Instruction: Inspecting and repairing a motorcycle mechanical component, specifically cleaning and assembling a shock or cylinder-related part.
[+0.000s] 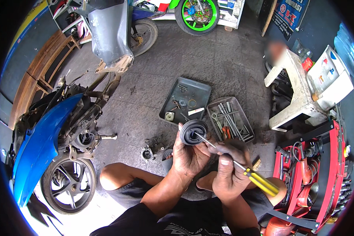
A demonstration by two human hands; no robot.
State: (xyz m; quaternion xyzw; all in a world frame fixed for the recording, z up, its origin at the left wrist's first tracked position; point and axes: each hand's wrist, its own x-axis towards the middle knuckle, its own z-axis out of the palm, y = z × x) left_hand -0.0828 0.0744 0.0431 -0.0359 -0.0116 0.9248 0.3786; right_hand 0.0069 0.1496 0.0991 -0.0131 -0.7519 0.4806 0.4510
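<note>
My left hand (189, 159) is closed around a dark, round, grooved metal part (188, 128) with a hollow centre, held up in front of me. In my right hand (230, 167) is a screwdriver (262, 182) with a yellow and black handle. Its thin shaft runs between my fingers, and the tip reaches into the middle of the round part. Some of my left fingers are hidden behind the part. On the floor just left of my hands lies a small metal engine casting (147, 153).
Beyond my hands are a grey tray (170, 91) with small parts and a second tray (246, 138) with wrenches and sockets. A partly stripped blue motorbike (47, 129) stands left, a red tool cart (325, 173) right. A white bench (297, 108) is at far right.
</note>
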